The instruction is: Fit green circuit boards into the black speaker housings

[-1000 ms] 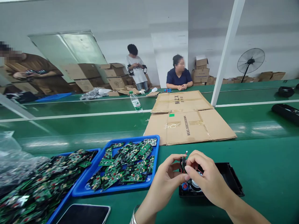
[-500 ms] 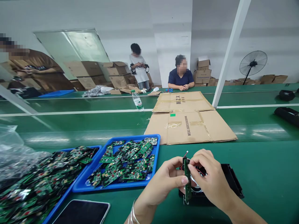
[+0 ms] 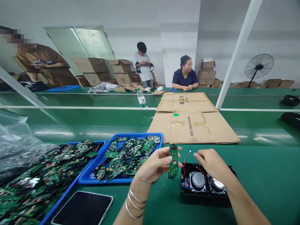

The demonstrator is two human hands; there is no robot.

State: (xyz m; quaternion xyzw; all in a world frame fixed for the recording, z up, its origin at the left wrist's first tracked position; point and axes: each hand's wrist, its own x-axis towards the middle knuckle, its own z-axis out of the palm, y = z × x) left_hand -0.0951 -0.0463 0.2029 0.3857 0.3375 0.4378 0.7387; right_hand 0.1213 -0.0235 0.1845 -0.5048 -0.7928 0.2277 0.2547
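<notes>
My left hand [image 3: 156,165] pinches a narrow green circuit board [image 3: 173,162], held upright with its component side showing. To its right sits a black speaker housing [image 3: 201,200] with two round speakers, the nearer-to-board one [image 3: 197,182] in plain view and the other partly behind my right wrist. A red wire [image 3: 184,164] rises out of the housing to a small white connector [image 3: 190,151]. Over the housing hovers my right hand [image 3: 212,162], its thumb and fingers closed together close to the connector. Whether anything lies between those fingertips is hidden.
A blue tray [image 3: 161,140] of circuit boards stands to the left, beside a larger heap of boards [image 3: 35,184] in another blue tray. A phone [image 3: 82,207] lies in front. Flattened cardboard [image 3: 178,128] and a water bottle [image 3: 142,100] lie beyond. Several people are across the bench.
My left hand has moved left and up with the circuit board, turning its face into view. My right hand has come off the board. The speakers are now uncovered.
</notes>
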